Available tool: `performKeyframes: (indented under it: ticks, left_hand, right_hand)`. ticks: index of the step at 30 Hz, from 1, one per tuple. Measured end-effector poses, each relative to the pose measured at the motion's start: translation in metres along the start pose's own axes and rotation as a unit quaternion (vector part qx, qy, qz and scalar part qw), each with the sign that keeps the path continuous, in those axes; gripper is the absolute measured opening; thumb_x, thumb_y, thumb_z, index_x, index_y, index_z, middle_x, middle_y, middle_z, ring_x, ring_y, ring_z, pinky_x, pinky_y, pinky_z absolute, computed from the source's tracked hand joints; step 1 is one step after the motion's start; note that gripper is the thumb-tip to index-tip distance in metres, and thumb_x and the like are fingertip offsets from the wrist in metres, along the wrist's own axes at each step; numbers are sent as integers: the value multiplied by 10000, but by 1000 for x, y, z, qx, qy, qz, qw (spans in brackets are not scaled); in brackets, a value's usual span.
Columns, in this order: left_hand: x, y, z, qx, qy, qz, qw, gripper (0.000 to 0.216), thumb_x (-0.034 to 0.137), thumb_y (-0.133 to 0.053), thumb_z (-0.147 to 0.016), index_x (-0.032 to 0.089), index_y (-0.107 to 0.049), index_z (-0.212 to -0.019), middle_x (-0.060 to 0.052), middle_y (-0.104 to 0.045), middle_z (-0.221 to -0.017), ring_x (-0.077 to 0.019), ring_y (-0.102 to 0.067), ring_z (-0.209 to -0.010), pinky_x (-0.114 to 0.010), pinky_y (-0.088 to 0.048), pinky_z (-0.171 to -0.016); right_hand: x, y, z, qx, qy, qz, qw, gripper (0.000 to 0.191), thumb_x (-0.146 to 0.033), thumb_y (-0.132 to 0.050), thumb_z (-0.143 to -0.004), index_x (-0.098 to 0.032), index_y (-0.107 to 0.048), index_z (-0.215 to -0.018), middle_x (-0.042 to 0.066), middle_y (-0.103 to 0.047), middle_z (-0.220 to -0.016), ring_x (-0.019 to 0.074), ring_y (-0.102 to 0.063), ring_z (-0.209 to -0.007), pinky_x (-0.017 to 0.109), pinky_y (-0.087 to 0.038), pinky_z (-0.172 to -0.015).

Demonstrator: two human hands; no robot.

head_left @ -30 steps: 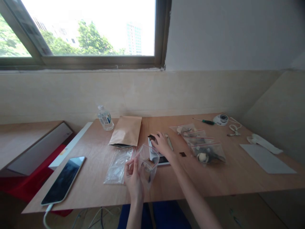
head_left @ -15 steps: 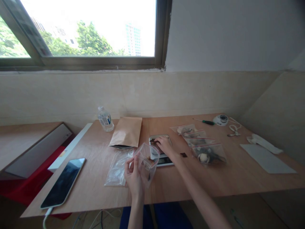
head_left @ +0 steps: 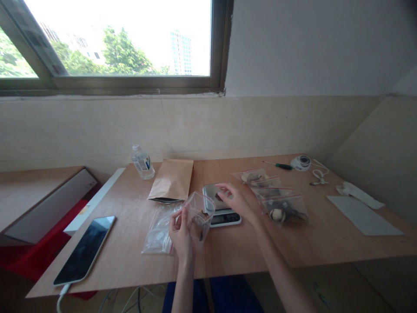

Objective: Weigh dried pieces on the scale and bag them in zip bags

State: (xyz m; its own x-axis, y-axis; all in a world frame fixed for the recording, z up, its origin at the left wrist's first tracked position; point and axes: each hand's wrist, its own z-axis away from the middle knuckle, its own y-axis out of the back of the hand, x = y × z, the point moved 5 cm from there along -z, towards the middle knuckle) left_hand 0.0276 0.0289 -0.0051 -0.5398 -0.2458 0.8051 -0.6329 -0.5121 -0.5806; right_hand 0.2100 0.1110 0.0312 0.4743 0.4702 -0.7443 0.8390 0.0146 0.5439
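— Two grips to account for; what has each got?

— I have the left hand (head_left: 180, 232) pinched tight, thumb against fingers, on the side of the clear bag (head_left: 202, 219). The right hand (head_left: 240, 202) is over the digital scale (head_left: 224, 219) with fingers curved and parted; I see nothing clamped in them.

— And the brown piece (head_left: 217, 197)?

— On the pan, right by those fingertips. Whether one touches it, I can't tell.

— Why pinch the bag by one side?

— I'd judge it lets the film hang and the mouth gape. From where I look it overlaps the scale's left edge, a short reach from the pan. Dark and brown bits show through it.

— And everything around?

— The flat bags (head_left: 158, 234) lie left, just beside the hand, probably for easy taking; the paper pouch (head_left: 171, 180) is beyond them. The filled bags (head_left: 285, 208) overlap on the right, I'd guess to leave the middle free. The phone (head_left: 85, 250) sits near left, well apart.
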Motion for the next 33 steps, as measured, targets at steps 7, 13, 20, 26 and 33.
performKeyframes:
  ticks: [7, 13, 20, 26, 33]
  left_hand:
    - [-2, -4, -1, 0, -1, 24, 1000, 287, 322, -741, -646, 153, -578, -811, -39, -697, -810, -123, -648, -670, -215, -493, -588]
    - [-5, -7, 0, -8, 1, 23, 1000, 290, 309, -747, -637, 149, -588, -819, -66, -703, -876, -142, -659, -729, -209, -485, -578]
    - [-4, -10, -1, 1, 4, 15, 1000, 322, 338, -752, -622, 151, -584, -823, -60, -704, -880, -128, -651, -680, -198, -466, -549]
    - [-2, -11, 1, -10, 11, 39, 999, 330, 324, -763, -610, 148, -571, -813, -44, -700, -837, -102, -629, -619, -195, -469, -551]
    - [-2, -14, 7, -3, 19, 27, 999, 325, 344, -758, -611, 154, -581, -806, -30, -697, -805, -121, -645, -660, -216, -486, -585]
  right_hand:
    - [48, -26, 0, 4, -10, 164, 986, 182, -153, -542, -790, -160, -637, -945, 94, -596, -982, 218, -512, -993, 389, -407, -901]
    - [-2, -6, -2, 64, -13, 4, 998, 225, -315, -565, -811, -190, -629, -987, 59, -627, -965, 158, -569, -838, 288, -464, -747]
    - [-19, 19, -15, 49, 22, 21, 998, 248, -290, -429, -895, -200, -634, -1002, 63, -624, -1036, 163, -558, -1003, 295, -446, -839]
    - [44, 5, -24, -3, -41, 241, 970, 170, -134, -534, -804, -171, -665, -906, 90, -660, -970, 203, -562, -991, 360, -390, -925]
    - [20, 13, -23, 64, -57, 102, 991, 132, -226, -555, -816, -169, -649, -888, 61, -679, -878, 160, -612, -796, 279, -471, -731]
